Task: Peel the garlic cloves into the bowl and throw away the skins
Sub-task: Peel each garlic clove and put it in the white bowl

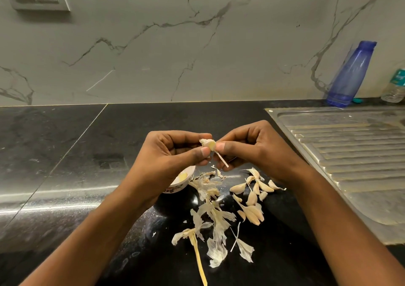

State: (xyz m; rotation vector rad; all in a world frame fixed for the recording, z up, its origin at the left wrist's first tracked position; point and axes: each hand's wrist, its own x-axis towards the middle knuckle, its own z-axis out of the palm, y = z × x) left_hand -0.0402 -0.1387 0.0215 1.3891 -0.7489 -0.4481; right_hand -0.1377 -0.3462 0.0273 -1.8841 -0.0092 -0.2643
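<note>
Left hand [175,152] and right hand [252,147] raised above counter [65,154], fingers curled, thumbs pinching garlic clove [208,144] between them; bowl [182,180] below left wrist; skins [214,220] scattered beneath.

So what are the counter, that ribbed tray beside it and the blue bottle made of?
The counter looks like polished black stone, perhaps granite: speckled, seamed, glossy reflections. The ribbed tray seems brushed stainless steel: grey, dull sheen, pressed ridges. The blue bottle is translucent, likely plastic, though glass is possible.
</note>
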